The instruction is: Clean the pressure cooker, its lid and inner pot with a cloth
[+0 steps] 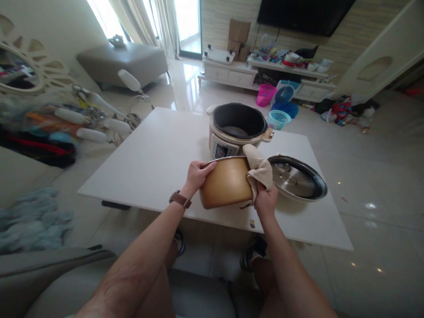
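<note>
A gold-coloured inner pot [227,183] is held tilted above the near part of the white table [142,163]. My left hand [198,176] grips its left rim, thumb over the edge. On the other side, my right hand [266,198] is closed on a beige cloth [260,170] that lies over the pot's right rim. Just behind the pot stands an electric pressure cooker [238,126], uncovered, its dark inside showing and a control panel on its front. The cooker's lid [298,179] rests underside up on the table, right of my right hand.
A small cartoon sticker [252,223] is on the table's near edge. Beyond the table are a pink basket [266,95], a light blue basket [278,119] and a low white cabinet [228,76]. A floor lamp [109,126] stands at the left. A sofa [198,291] is beneath me.
</note>
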Demonstrator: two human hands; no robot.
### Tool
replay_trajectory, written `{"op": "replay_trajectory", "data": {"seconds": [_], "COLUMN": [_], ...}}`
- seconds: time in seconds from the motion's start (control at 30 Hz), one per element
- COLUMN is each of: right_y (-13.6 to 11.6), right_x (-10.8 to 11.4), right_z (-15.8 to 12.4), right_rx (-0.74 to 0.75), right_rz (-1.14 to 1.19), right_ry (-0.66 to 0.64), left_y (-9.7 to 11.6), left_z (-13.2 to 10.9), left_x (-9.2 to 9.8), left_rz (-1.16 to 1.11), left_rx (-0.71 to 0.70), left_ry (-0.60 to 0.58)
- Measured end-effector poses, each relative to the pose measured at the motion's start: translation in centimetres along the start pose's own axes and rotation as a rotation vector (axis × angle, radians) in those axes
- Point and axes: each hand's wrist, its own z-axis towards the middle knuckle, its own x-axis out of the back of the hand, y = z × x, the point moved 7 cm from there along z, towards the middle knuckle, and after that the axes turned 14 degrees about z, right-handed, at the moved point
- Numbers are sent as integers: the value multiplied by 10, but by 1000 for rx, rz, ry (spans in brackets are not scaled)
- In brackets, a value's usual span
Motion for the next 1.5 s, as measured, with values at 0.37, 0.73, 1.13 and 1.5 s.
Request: {"op": "replay_trajectory", "data": {"seconds": [0.37, 0.73, 1.13, 1.5], "right_y": [41, -57, -10, 50], "right_x": [13, -35, -3, 19], "right_z": [15, -23, 7, 21], "right_rx": [-256, 557, 77, -320], "right_rz": [133, -335, 18, 284], "right_ry": [194, -580, -83, 236], "left_y": [-4, -8, -20, -38], "left_z": [-2, -1, 1, 2], "left_x": [0, -10, -7, -4], "left_rz": [-58, -88, -115, -60], "left_rx": [45, 40, 39, -36], "left_ry": [43, 25, 87, 122]}}
